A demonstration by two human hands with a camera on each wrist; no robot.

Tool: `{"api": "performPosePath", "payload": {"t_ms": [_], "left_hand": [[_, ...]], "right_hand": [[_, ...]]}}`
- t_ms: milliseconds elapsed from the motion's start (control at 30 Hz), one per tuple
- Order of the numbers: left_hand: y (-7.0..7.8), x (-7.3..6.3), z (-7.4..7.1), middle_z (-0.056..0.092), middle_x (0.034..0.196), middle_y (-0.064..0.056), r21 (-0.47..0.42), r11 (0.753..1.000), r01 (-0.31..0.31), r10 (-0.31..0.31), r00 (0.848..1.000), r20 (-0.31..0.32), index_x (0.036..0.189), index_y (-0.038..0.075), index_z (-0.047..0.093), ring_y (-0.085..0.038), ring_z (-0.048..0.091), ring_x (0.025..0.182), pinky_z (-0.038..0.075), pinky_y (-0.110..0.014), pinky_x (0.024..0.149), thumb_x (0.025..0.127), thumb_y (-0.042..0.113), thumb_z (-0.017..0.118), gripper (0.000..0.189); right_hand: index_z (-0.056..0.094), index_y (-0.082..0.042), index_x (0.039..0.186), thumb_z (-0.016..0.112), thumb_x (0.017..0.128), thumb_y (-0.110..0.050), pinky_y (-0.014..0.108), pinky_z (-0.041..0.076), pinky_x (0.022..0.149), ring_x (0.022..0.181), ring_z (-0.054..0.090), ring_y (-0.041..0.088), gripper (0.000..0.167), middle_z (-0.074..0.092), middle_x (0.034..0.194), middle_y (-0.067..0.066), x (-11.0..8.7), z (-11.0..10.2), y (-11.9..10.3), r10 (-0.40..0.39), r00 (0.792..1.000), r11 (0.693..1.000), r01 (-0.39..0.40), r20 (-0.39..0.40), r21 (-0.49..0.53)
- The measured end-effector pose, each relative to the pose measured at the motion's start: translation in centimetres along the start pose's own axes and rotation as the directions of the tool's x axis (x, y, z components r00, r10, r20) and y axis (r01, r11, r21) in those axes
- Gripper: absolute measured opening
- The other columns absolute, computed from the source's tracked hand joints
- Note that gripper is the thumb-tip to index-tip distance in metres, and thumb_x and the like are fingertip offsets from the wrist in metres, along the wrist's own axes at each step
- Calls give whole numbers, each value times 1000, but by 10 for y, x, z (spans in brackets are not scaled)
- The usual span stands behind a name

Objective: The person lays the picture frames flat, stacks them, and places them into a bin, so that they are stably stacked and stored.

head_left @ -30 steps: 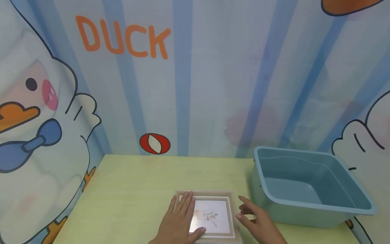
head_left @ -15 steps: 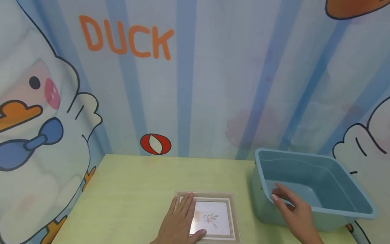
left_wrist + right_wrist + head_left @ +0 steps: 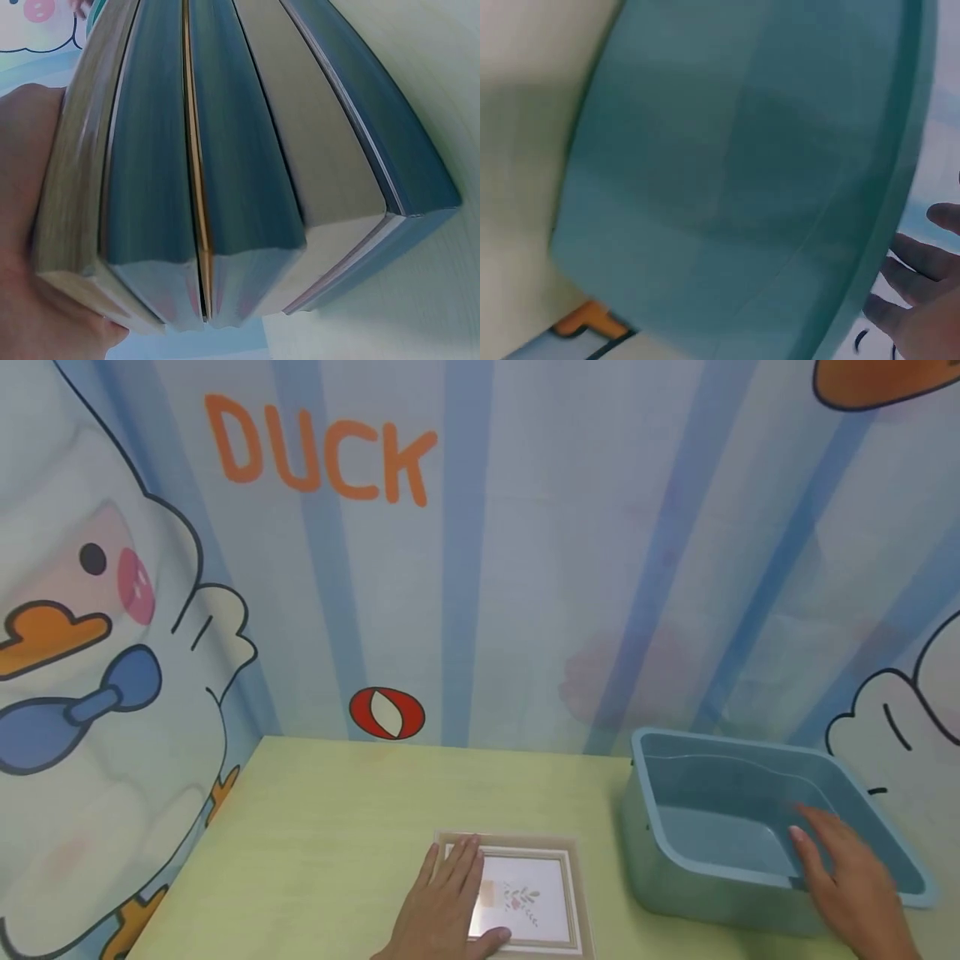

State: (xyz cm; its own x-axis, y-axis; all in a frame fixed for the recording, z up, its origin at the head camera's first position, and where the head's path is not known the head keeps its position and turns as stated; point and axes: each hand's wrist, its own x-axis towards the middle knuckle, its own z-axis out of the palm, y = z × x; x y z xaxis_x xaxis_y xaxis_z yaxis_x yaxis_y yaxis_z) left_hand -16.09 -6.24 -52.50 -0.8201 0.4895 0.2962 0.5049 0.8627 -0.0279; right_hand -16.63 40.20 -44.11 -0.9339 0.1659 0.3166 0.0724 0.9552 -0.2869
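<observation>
My left hand point(image 3: 447, 906) lies flat across the left side of a pale picture frame point(image 3: 574, 902) with a small leaf print. In the left wrist view the frame tops a stack of several thick flat pieces point(image 3: 247, 165) with teal and beige sides; what the lower ones are I cannot tell. That hand point(image 3: 30, 225) shows along the stack's beige outer side. Over the near right rim of a blue-green plastic bin point(image 3: 720, 877) hovers my right hand point(image 3: 855, 877), fingers loosely spread and holding nothing. In the right wrist view its fingers appear beside the bin's rim point(image 3: 904, 180).
The pale yellow table point(image 3: 337, 827) bears the stack at front centre and the bin at right. A striped cloth backdrop point(image 3: 525, 568) with duck drawings hangs behind and along the sides.
My right hand has moved right, from beside the frame to over the bin's near right side. The left hand stays on the frame. The head view has shifted slightly.
</observation>
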Motion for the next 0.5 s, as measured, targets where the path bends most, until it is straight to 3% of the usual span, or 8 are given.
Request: {"api": "performPosePath", "payload": {"t_ms": [133,333,500], "left_hand": [[1,1,-3,40,160,-8,-9,1000,5,-5,1000,21,147,6,49,-21,38,148,16,-41,124,91,77,35,91],[1,2,-8,39,160,-8,-31,999,13,-11,998,64,147,6,49,-21,37,148,27,-47,121,91,77,37,91],[1,2,-9,38,161,-7,-48,998,29,-26,996,80,147,5,48,-21,36,149,26,-46,122,90,77,38,92]], "right_hand": [[42,15,137,34,108,-44,74,36,95,117,41,61,67,41,132,44,3,0,30,106,992,988,-97,71,-116],[41,18,134,30,108,-46,76,26,106,122,39,63,71,38,135,45,4,-4,52,294,943,940,-258,152,-222],[42,18,134,21,107,-50,78,18,110,125,36,61,76,37,137,45,7,0,62,315,936,923,-264,156,-278]]}}
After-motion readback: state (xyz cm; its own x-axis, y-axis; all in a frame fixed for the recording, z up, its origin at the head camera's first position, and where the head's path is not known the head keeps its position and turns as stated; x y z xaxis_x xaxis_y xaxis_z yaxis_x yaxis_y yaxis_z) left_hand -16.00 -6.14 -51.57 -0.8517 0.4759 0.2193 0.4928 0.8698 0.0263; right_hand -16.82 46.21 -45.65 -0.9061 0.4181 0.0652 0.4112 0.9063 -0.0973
